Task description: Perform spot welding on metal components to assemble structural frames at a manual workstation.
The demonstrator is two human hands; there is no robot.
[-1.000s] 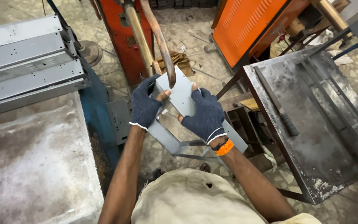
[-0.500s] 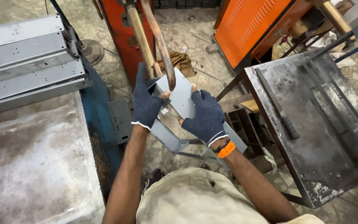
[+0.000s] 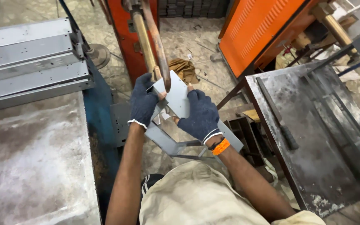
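Note:
A grey sheet-metal part (image 3: 175,98) is held up in front of me with both gloved hands. My left hand (image 3: 143,102) grips its left edge. My right hand (image 3: 200,114) grips its right side; an orange band sits on that wrist. The part's upper edge sits between the two copper-coloured arms (image 3: 155,41) of a red spot-welding machine (image 3: 123,37), with the upper arm's tip resting on the sheet. A lower grey flange (image 3: 167,143) of the part runs down toward my lap.
A worn metal table (image 3: 30,166) lies at my left, with stacked grey metal panels (image 3: 25,62) behind it. A dark steel bench (image 3: 326,125) with a rod stands at my right. An orange cabinet (image 3: 259,29) is behind it.
Both hands and the grey part shifted slightly, bringing the sheet a little further up under the welder's arm tip. The grip of each hand is unchanged.

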